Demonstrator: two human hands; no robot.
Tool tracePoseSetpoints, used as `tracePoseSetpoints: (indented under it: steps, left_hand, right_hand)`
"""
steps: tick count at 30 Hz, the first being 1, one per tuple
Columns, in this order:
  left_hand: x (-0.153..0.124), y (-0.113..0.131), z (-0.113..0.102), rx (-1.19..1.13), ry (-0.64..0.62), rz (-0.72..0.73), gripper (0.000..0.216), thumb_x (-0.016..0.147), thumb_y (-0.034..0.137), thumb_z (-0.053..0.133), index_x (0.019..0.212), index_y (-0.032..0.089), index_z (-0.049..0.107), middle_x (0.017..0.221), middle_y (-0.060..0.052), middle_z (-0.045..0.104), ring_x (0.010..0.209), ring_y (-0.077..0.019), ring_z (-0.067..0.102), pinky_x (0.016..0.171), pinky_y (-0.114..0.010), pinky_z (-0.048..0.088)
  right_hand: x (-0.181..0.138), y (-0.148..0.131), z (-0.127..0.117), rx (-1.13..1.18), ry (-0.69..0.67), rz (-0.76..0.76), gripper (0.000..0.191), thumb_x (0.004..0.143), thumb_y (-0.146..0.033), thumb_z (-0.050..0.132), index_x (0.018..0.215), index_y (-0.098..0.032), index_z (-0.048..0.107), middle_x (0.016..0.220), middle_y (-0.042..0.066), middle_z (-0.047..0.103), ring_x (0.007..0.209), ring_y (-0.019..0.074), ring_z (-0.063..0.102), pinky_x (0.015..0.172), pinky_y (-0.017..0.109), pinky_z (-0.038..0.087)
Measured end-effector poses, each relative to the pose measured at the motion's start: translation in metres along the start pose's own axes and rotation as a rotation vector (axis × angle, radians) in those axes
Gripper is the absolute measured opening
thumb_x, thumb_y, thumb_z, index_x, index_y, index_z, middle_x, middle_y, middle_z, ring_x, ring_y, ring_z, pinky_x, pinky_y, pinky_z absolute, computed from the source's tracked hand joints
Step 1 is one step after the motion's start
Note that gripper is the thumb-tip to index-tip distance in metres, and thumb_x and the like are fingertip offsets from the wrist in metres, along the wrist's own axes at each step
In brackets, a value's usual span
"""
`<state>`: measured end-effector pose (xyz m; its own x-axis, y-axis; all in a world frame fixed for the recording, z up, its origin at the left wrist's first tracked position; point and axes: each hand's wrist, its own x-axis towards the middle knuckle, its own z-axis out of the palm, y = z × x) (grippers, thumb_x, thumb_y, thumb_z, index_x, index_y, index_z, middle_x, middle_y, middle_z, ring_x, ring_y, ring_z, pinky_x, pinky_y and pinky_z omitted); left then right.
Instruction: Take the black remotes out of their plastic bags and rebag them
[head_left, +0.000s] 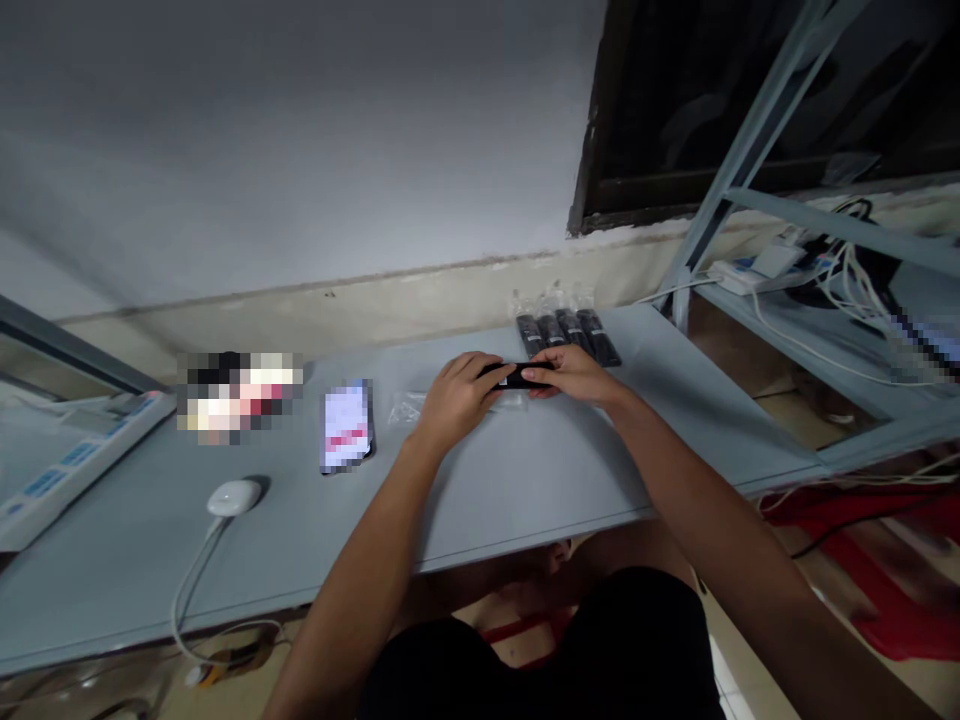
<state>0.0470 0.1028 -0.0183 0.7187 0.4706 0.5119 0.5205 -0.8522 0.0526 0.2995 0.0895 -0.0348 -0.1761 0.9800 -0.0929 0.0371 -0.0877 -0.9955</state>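
Observation:
My left hand (465,395) and my right hand (571,376) both grip a slim black bar-shaped device (516,377), one at each end, over the table. It lies crosswise and carries a small white label. I cannot make out its exact kind. Clear plastic wrapping (409,406) lies on the table beside my left hand, and more shows under the device. Just behind my right hand, several black bar-shaped items in clear bags (570,335) lie side by side.
A phone (346,428) with its screen lit lies left of my hands. Further left are a white mouse-shaped object (234,497) with a cable, a pixelated item (238,397) and a power strip (82,465). Metal shelving (750,150) with cables stands right, on the blue-grey table (517,490).

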Motion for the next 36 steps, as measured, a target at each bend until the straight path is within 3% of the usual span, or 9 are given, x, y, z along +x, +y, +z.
tracePoseSetpoints:
  steps: [7, 13, 16, 19, 22, 25, 29, 33, 36]
  left_hand:
    - [-0.001, 0.004, -0.002, 0.006, -0.039, -0.068, 0.043, 0.103, 0.023, 0.057, 0.146, 0.03, 0.062, 0.133, -0.011, 0.068, 0.12, -0.0286, 0.061, 0.099, -0.046, 0.053]
    - [-0.004, -0.002, -0.001, 0.042, -0.061, -0.146, 0.046, 0.1, 0.02, 0.062, 0.145, 0.027, 0.063, 0.133, -0.01, 0.069, 0.121, -0.0301, 0.061, 0.1, -0.047, 0.053]
    - [-0.006, -0.007, -0.001, 0.06, -0.044, -0.192, 0.046, 0.099, 0.021, 0.062, 0.145, 0.026, 0.063, 0.133, -0.011, 0.069, 0.121, -0.031, 0.061, 0.099, -0.048, 0.054]
    - [-0.009, -0.013, -0.003, 0.071, -0.016, -0.243, 0.045, 0.099, 0.021, 0.061, 0.144, 0.025, 0.063, 0.133, -0.012, 0.069, 0.12, -0.0315, 0.062, 0.1, -0.049, 0.053]
    - [-0.01, -0.018, -0.006, 0.078, -0.002, -0.279, 0.046, 0.098, 0.02, 0.061, 0.144, 0.024, 0.064, 0.133, -0.013, 0.07, 0.121, -0.0324, 0.064, 0.103, -0.052, 0.052]
    - [-0.011, -0.021, -0.008, 0.065, -0.004, -0.303, 0.046, 0.097, 0.019, 0.061, 0.143, 0.022, 0.064, 0.135, -0.014, 0.07, 0.123, -0.0328, 0.064, 0.106, -0.053, 0.05]
    - [-0.012, -0.022, -0.009, 0.047, -0.013, -0.315, 0.047, 0.096, 0.017, 0.06, 0.142, 0.023, 0.064, 0.136, -0.013, 0.07, 0.124, -0.033, 0.065, 0.104, -0.052, 0.051]
    - [-0.013, -0.022, -0.008, 0.043, -0.005, -0.303, 0.047, 0.095, 0.016, 0.06, 0.141, 0.023, 0.065, 0.135, -0.013, 0.071, 0.123, -0.033, 0.065, 0.105, -0.053, 0.051]
    - [-0.013, -0.022, -0.007, 0.039, 0.005, -0.306, 0.047, 0.095, 0.016, 0.06, 0.14, 0.022, 0.066, 0.134, -0.013, 0.07, 0.122, -0.0326, 0.065, 0.105, -0.053, 0.051]
  right_hand:
    - [-0.001, 0.004, -0.006, -0.157, 0.024, -0.08, 0.044, 0.077, -0.055, 0.089, 0.101, -0.019, 0.079, 0.087, 0.007, 0.08, 0.067, 0.0178, 0.076, 0.062, 0.028, 0.065]
    - [0.006, 0.011, -0.014, -0.428, 0.143, -0.246, 0.051, 0.079, -0.056, 0.083, 0.111, -0.017, 0.079, 0.062, -0.003, 0.064, 0.051, 0.0121, 0.059, 0.052, 0.025, 0.049]
    - [0.009, 0.013, -0.019, -0.322, 0.162, -0.263, 0.052, 0.075, -0.053, 0.086, 0.111, -0.017, 0.078, 0.071, 0.0, 0.07, 0.058, 0.0145, 0.065, 0.058, 0.028, 0.054]
    - [0.009, 0.012, -0.024, -0.164, 0.199, -0.27, 0.052, 0.071, -0.05, 0.09, 0.11, -0.018, 0.079, 0.088, 0.007, 0.079, 0.074, 0.0195, 0.075, 0.076, 0.036, 0.063]
    - [0.006, 0.01, -0.027, -0.143, 0.212, -0.333, 0.042, 0.072, -0.051, 0.09, 0.098, -0.019, 0.081, 0.114, 0.012, 0.08, 0.094, 0.0235, 0.078, 0.095, 0.044, 0.063]
    - [0.003, 0.008, -0.028, -0.165, 0.19, -0.378, 0.033, 0.074, -0.049, 0.088, 0.089, -0.02, 0.082, 0.131, 0.013, 0.076, 0.102, 0.0252, 0.077, 0.103, 0.049, 0.061]
    - [0.004, 0.011, -0.028, -0.154, 0.158, -0.355, 0.029, 0.071, -0.038, 0.091, 0.092, -0.02, 0.081, 0.133, 0.013, 0.074, 0.106, 0.0254, 0.077, 0.104, 0.049, 0.06]
    - [0.007, 0.016, -0.03, -0.135, 0.157, -0.281, 0.048, 0.07, -0.03, 0.092, 0.115, -0.022, 0.077, 0.122, 0.011, 0.078, 0.108, 0.027, 0.077, 0.1, 0.048, 0.062]
    - [0.008, 0.017, -0.031, -0.158, 0.157, -0.277, 0.053, 0.071, -0.028, 0.091, 0.121, -0.023, 0.075, 0.118, 0.01, 0.079, 0.105, 0.0272, 0.078, 0.099, 0.048, 0.062]
